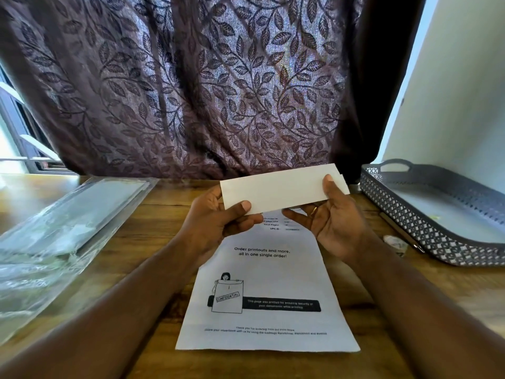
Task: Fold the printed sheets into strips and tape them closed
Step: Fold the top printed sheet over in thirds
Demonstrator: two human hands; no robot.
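A folded white paper strip (281, 188) is held in the air above the table, its blank side toward me. My left hand (218, 217) pinches its lower left corner, thumb on the front. My right hand (333, 220) holds the right end, fingers curled round the edge and thumb stretched under the strip. Below both hands a flat printed sheet (267, 296) lies on the wooden table (153, 214), showing text and a drawing marked "Confidential". Its top edge is hidden behind the hands.
A pile of clear plastic sleeves (62, 228) lies on the left of the table. A grey perforated tray (437, 214) sits at the right. A small crumpled clear scrap (393, 240) lies beside the tray. A leaf-patterned curtain (191, 91) hangs behind the table.
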